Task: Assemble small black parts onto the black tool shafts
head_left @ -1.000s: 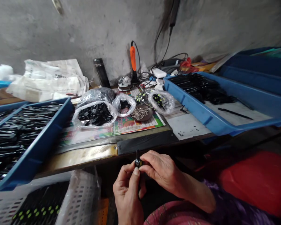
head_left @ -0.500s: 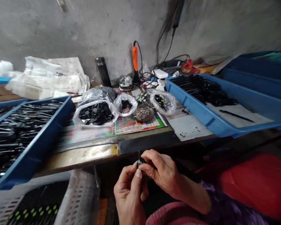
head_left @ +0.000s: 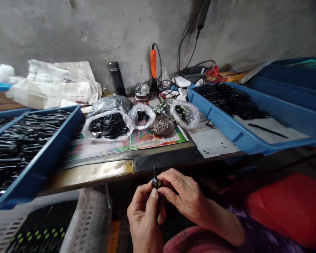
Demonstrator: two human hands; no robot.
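1. One small black part (head_left: 155, 182) with a yellow-green disc sits between both hands, just in front of the bench's near edge.
2. Left hand (head_left: 145, 212): rising from below, thumb and forefinger pinching the part narrowly.
3. Right hand (head_left: 183, 192): forearm slanting in from the right, thumb and forefinger narrow around the disc.
4. Farther, on the bench (head_left: 171, 158): three open plastic bags (head_left: 193, 116), one dish (head_left: 169, 129) of metal pieces.
5. Far: one orange-handled tool (head_left: 153, 64).
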